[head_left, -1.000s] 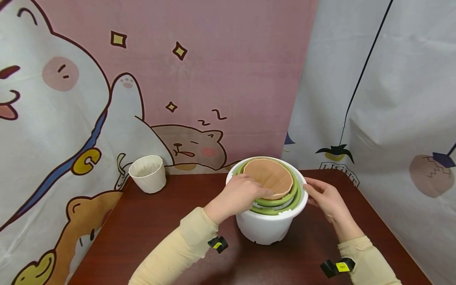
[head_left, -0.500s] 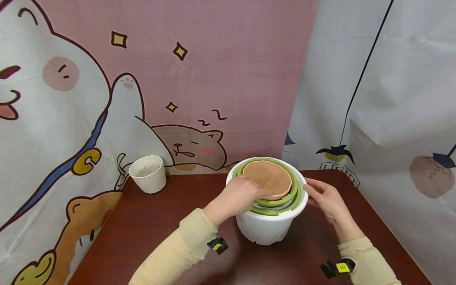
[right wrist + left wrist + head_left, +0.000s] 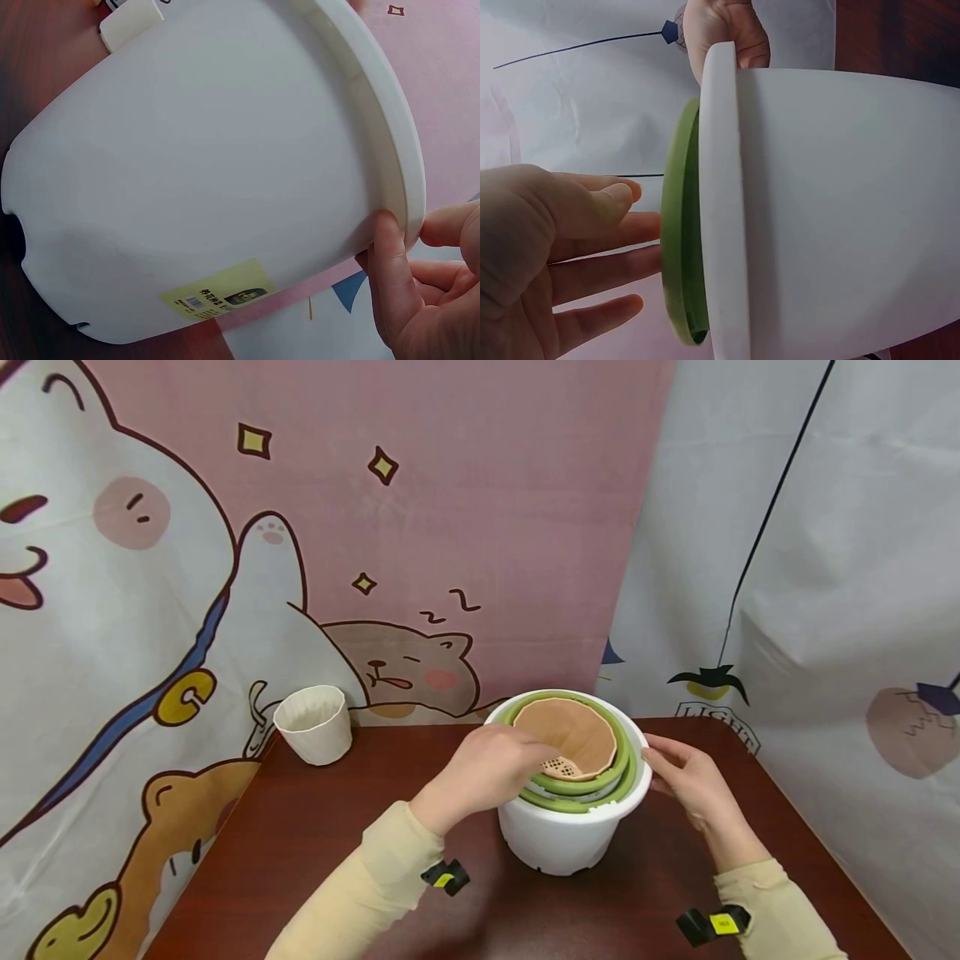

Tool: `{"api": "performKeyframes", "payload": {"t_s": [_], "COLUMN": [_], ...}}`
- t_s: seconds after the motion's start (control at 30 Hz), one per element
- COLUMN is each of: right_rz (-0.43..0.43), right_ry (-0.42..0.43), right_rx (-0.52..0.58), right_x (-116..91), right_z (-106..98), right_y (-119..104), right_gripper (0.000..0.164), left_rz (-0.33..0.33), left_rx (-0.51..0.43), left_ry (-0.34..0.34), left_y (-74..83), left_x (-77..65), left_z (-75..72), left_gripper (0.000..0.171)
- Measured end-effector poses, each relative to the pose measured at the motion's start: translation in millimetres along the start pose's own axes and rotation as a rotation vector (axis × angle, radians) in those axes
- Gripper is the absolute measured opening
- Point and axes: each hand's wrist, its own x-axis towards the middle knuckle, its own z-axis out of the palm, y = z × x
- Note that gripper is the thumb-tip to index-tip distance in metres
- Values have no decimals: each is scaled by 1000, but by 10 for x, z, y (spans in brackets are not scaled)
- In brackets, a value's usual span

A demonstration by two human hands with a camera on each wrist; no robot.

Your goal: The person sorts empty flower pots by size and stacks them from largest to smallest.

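A large white plastic flowerpot (image 3: 558,843) stands upright on the table. Nested inside it are pots with green rims (image 3: 628,752) and, innermost, an orange-tan pot (image 3: 573,727) with a perforated bottom. My left hand (image 3: 491,772) hovers over the near left side of the stack. In the left wrist view that hand's fingers (image 3: 604,270) extend toward the green rim (image 3: 676,217), holding nothing. My right hand (image 3: 693,781) pinches the white rim on the right side; the right wrist view shows the thumb and fingers (image 3: 394,274) on either side of it.
At the table's back left stands a small cream pot (image 3: 313,735). The dark red-brown table (image 3: 390,852) meets cartoon-printed cloth (image 3: 480,527) behind and on both sides. A yellow label (image 3: 225,292) is stuck on the white pot.
My left hand has let go of the orange-tan pot's near edge and drawn back slightly to the left, uncovering its perforated bottom. The right hand stays at the white rim.
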Motion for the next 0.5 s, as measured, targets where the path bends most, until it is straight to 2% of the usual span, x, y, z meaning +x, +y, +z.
{"api": "performKeyframes", "payload": {"t_s": [0.13,0.5], "right_rz": [1,-8], "right_ry": [1,-1], "right_rx": [-5,-3], "right_x": [-1,0], "right_z": [0,0], "right_y": [0,-2], "right_gripper": [57,57], "left_rz": [-6,-60], "left_rx": [-49,-61], "left_ry": [34,87], "left_y": [-37,-134], "left_x": [-47,-191], "left_z": [-18,-37], "left_gripper": [22,28]}}
